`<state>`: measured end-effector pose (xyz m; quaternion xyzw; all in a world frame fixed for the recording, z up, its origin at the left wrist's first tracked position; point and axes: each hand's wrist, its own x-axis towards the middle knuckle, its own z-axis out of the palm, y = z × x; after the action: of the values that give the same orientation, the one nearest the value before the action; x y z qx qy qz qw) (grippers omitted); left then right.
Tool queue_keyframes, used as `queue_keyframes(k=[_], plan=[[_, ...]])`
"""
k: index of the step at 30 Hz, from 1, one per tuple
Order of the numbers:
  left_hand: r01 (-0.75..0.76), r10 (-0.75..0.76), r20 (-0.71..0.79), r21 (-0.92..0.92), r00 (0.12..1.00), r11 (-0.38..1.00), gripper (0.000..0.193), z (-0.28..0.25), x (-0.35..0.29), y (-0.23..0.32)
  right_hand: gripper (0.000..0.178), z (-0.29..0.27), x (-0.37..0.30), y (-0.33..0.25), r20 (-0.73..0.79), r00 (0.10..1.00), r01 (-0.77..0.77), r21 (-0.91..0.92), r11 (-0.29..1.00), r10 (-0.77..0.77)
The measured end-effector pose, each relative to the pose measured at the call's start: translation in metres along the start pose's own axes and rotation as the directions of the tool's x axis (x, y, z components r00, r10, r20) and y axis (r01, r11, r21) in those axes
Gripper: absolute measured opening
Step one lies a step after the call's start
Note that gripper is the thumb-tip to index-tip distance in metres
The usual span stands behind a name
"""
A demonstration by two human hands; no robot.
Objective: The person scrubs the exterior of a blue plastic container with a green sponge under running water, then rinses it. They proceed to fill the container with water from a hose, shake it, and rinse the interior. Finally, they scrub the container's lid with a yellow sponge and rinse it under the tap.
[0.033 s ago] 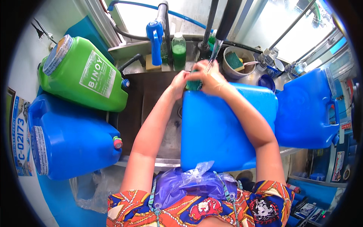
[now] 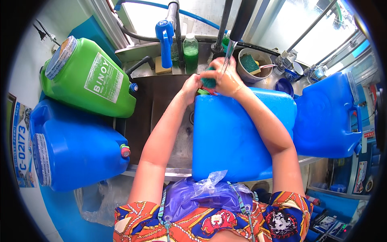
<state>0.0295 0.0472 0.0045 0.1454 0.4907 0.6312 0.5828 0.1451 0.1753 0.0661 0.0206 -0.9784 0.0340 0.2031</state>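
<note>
A large blue water jug (image 2: pixel 238 133) lies in the sink in front of me. At its far left corner is a small green and red spigot (image 2: pixel 203 92). My right hand (image 2: pixel 225 78) is closed on a green scouring pad (image 2: pixel 208 82) just above the spigot. My left hand (image 2: pixel 191 88) is beside the spigot, its fingers curled close to the pad; what they grip is hidden. Running water (image 2: pixel 229 52) from the black faucet (image 2: pixel 244 18) falls onto my right hand.
A green jug (image 2: pixel 90 80) and a blue jug (image 2: pixel 80 147) stand left; another blue jug (image 2: pixel 324 117) is at right. Behind the metal sink (image 2: pixel 139 97) are a bottle of green liquid (image 2: pixel 190 54), a blue-handled valve (image 2: pixel 165 42) and a tub (image 2: pixel 264 74) holding sponges.
My right hand has lifted the scouring pad slightly up and to the right. The green and red spigot beneath it now shows.
</note>
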Motion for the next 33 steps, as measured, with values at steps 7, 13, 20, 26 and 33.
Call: queue_keyframes(k=[7,13,20,26,33], plan=[[0.038,-0.017,0.111,-0.191,0.994,0.981,0.046,-0.004,0.001,-0.003,0.047,-0.007,0.000,-0.003,0.047,0.999,-0.023,0.022,1.000,0.021],[-0.019,0.021,0.096,-0.024,0.995,1.000,0.058,-0.007,0.000,-0.001,0.057,-0.005,-0.003,0.006,0.113,0.993,0.023,0.199,0.980,-0.046],[-0.062,-0.003,0.339,0.180,0.941,0.982,0.034,-0.013,-0.022,0.012,0.065,-0.007,-0.012,0.034,0.149,0.945,-0.304,0.732,0.609,0.292],[-0.083,-0.017,0.183,0.525,0.983,0.847,0.039,-0.001,-0.025,0.021,0.070,-0.003,-0.014,0.034,0.170,0.967,-0.242,0.842,0.483,0.188],[-0.069,0.196,-0.055,0.816,0.979,0.573,0.032,0.027,-0.018,0.012,0.069,-0.005,-0.008,0.025,-0.018,0.974,-0.182,0.539,0.822,0.227]])
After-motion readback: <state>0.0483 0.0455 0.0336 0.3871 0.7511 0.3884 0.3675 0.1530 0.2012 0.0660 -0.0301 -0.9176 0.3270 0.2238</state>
